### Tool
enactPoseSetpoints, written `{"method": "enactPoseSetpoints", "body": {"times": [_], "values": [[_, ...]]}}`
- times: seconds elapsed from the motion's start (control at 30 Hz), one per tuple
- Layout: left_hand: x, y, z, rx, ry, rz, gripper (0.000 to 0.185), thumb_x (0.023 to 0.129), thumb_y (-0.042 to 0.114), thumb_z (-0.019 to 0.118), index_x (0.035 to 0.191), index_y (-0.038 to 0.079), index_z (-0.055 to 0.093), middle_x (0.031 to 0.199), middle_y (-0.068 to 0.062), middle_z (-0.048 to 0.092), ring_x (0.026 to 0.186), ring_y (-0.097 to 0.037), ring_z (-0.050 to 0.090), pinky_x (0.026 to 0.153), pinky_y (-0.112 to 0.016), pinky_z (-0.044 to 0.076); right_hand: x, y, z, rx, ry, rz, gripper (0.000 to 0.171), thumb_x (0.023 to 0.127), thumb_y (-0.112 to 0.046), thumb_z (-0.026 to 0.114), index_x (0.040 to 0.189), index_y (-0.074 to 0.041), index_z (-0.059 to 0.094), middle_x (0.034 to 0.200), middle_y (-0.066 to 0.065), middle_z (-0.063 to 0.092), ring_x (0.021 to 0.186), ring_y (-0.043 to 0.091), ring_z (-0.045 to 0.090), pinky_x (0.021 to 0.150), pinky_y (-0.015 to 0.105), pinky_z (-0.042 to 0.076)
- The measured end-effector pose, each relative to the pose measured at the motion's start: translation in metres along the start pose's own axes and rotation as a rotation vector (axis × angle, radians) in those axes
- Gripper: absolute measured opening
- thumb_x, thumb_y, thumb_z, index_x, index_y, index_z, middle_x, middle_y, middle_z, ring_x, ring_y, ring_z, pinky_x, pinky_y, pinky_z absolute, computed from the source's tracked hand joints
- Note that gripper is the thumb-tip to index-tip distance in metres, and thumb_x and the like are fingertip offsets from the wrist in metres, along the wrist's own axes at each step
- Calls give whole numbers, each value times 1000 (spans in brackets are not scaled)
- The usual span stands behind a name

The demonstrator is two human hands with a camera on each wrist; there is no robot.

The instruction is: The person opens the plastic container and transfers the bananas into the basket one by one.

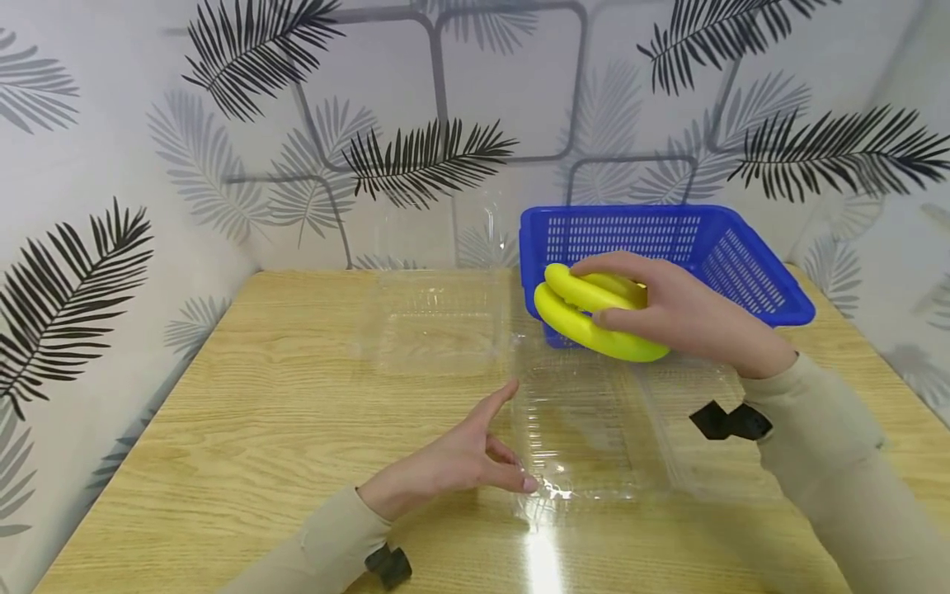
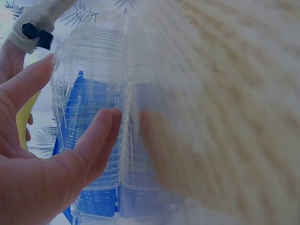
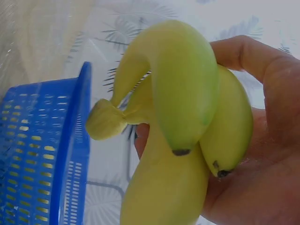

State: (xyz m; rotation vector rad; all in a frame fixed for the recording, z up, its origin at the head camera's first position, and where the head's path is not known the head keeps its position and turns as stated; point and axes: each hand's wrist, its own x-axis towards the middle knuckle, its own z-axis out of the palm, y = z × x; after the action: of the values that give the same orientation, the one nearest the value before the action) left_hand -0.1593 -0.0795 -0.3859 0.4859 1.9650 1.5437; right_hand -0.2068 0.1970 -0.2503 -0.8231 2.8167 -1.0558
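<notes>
My right hand (image 1: 653, 301) grips a bunch of yellow bananas (image 1: 594, 326) above the near edge of a blue basket (image 1: 772, 301). In the right wrist view the bananas (image 3: 183, 89) show dark tips and a joined stem, with the palm behind them. My left hand (image 1: 475, 454) is at the left side of a clear plastic container (image 1: 579, 429), thumb and fingers spread apart. From the left wrist the fingers (image 2: 93, 140) appear to touch the wall of that container (image 2: 93, 51). Its clear lid lies folded out to the right, beneath my right forearm.
A second clear plastic container (image 1: 438, 330) stands open at the back of the wooden table (image 1: 260, 396), its lid raised toward the wall. The blue basket stands at the back right, near the leaf-patterned wall covering (image 1: 505, 99).
</notes>
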Motion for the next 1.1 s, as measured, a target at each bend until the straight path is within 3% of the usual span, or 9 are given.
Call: {"method": "enactPoseSetpoints", "body": {"times": [0.23,0.63,0.83,1.1], "values": [[0,0,1,-1,10,-10,113,78,15,84,158,35,7,121,-12,54,98,-21,62,85,-37,48,31,13,-4,-86,1,22,49,94,-21,68,140,-15,54,126,10,57,97,26,52,78,41,44],[0,-1,2,22,10,2,113,78,18,85,159,32,7,135,-8,40,99,-19,61,85,-37,46,82,45,-4,-144,-43,51,51,93,-22,66,140,-8,54,140,11,53,119,29,47,103,51,35],[1,0,1,15,5,3,113,78,17,85,159,33,7,133,-8,40,99,-20,62,85,-37,46,102,59,1,-169,-53,77,50,92,-21,65,138,-5,55,139,15,53,119,32,47,102,51,35],[1,-1,1,6,2,-4,113,79,16,84,159,34,6,120,-11,54,97,-21,63,87,-38,46,112,80,20,-232,-71,78,50,90,-17,66,134,3,55,128,20,58,108,34,52,99,49,39]]}}
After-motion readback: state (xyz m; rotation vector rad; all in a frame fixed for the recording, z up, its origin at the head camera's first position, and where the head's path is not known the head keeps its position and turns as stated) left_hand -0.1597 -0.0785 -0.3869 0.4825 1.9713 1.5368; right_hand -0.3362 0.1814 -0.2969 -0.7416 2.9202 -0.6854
